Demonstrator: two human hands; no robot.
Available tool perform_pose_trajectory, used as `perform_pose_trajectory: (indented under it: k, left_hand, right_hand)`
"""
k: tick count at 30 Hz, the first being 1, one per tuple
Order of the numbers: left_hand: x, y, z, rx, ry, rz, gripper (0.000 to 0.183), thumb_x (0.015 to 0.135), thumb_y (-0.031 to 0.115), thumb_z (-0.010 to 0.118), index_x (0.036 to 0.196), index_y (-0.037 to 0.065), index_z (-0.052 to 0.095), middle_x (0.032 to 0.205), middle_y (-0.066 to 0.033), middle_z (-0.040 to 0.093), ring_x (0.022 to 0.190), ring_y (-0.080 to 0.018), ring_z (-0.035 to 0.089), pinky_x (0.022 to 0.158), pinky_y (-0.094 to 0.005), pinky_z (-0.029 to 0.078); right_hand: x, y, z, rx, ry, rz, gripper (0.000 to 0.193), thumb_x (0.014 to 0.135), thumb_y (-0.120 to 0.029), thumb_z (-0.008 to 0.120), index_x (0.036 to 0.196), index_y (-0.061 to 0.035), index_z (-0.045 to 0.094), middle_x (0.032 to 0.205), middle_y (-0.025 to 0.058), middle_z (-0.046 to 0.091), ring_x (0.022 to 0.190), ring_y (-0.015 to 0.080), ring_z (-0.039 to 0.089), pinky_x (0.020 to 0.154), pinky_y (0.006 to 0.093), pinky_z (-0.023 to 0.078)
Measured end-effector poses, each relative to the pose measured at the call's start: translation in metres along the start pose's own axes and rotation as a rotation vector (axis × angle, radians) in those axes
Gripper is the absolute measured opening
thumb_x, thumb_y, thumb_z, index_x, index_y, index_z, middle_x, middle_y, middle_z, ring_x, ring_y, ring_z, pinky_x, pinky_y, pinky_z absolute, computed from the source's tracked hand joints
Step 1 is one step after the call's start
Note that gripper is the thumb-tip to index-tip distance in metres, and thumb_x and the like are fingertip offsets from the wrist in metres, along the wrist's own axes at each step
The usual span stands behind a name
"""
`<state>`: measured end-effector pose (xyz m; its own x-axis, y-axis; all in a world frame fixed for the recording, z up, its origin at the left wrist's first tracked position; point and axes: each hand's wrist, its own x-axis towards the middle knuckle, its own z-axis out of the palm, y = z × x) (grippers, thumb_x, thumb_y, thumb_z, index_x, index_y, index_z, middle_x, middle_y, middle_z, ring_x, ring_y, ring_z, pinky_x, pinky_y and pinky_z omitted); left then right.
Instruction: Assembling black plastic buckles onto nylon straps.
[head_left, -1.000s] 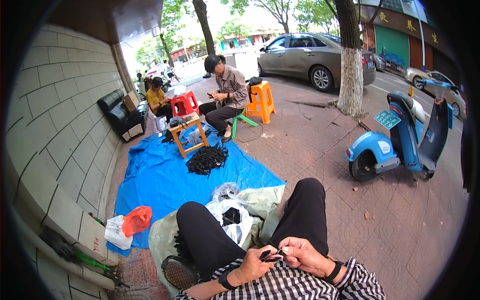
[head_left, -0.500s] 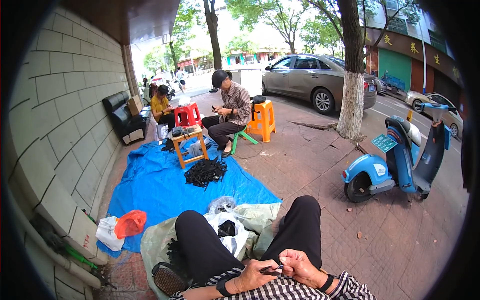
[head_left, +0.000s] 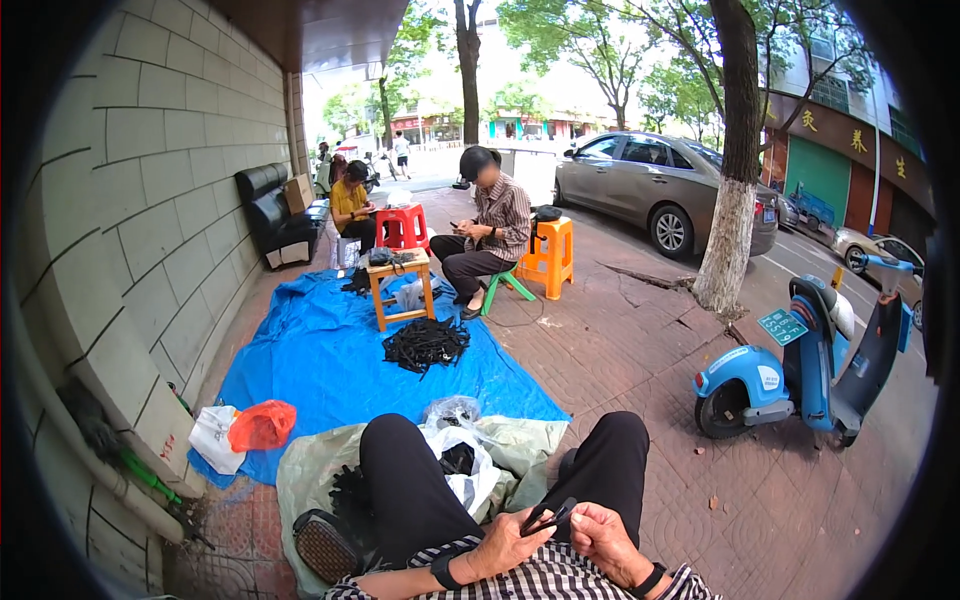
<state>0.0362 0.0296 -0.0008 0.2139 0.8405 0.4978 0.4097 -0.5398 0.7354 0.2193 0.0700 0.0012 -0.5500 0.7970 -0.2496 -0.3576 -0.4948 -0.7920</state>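
Note:
In my lap, my left hand (head_left: 502,552) is closed on narrow black strips (head_left: 546,516), whose ends stick out past the fingers toward the right. My right hand (head_left: 606,543) is beside it, thumb and fingertips pinched together at the strips' end; what lies between them is too small to make out. Between my knees a white plastic bag (head_left: 480,482) stands open with black pieces (head_left: 458,460) inside. More black pieces (head_left: 350,498) are heaped by my left leg on a pale green sheet (head_left: 300,462).
Ahead, a blue tarp (head_left: 300,345) bears a black heap (head_left: 426,346) and a wooden stool (head_left: 402,318). Two people sit beyond, near a red stool (head_left: 402,228) and an orange stool (head_left: 556,262). A wall (head_left: 170,200) runs along the left; a blue scooter (head_left: 775,385) stands right.
The view has shifted, so the surroundings sit further right. The black strips now show longer above my left hand, and my right fingertips have drawn slightly apart from the left ones.

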Motion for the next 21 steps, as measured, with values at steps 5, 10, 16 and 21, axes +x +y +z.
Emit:
perform_pose_trajectory:
  k: [5, 10, 16, 21]
  left_hand:
    - [0.004, 0.012, -0.004, -0.347, -0.087, -0.342, 0.017, 0.087, 0.017, 0.056, 0.092, 0.001, 0.057, 0.060, -0.0025, 0.057, 0.057, -0.0096, 0.056, 0.055, -0.0241, 0.045]
    - [0.004, 0.011, -0.003, -0.421, -0.108, -0.342, 0.018, 0.088, 0.019, 0.056, 0.086, 0.001, 0.056, 0.058, -0.0017, 0.055, 0.056, -0.0078, 0.055, 0.055, -0.0228, 0.043]
    - [0.006, 0.006, -0.001, -0.352, -0.107, -0.375, 0.020, 0.086, 0.018, 0.058, 0.083, -0.002, 0.056, 0.057, -0.0066, 0.054, 0.053, -0.0103, 0.051, 0.052, -0.0267, 0.042]
    - [0.003, 0.000, 0.005, -0.206, -0.039, -0.277, 0.023, 0.083, 0.021, 0.061, 0.084, -0.001, 0.054, 0.059, -0.0126, 0.053, 0.054, -0.0180, 0.051, 0.054, -0.0328, 0.042]
  right_hand:
    - [-0.005, 0.004, 0.004, -0.133, -0.128, -0.011, 0.017, 0.086, -0.011, 0.059, 0.100, -0.0024, 0.058, 0.064, -0.0029, 0.048, 0.050, 0.0048, 0.037, 0.045, 0.0190, 0.030]
    - [-0.005, 0.009, 0.001, -0.312, -0.070, -0.240, 0.015, 0.084, -0.007, 0.060, 0.097, -0.0011, 0.062, 0.063, -0.0029, 0.052, 0.048, 0.0035, 0.035, 0.044, 0.0185, 0.027]
    - [-0.006, 0.008, 0.005, -0.299, -0.017, -0.265, 0.008, 0.083, -0.005, 0.061, 0.090, -0.0005, 0.062, 0.056, -0.0047, 0.047, 0.047, 0.0032, 0.035, 0.043, 0.0190, 0.027]
    - [-0.012, 0.007, 0.014, -0.441, 0.054, -0.364, 0.005, 0.083, -0.004, 0.061, 0.080, -0.0001, 0.058, 0.056, -0.0047, 0.046, 0.048, 0.0027, 0.037, 0.044, 0.0193, 0.030]
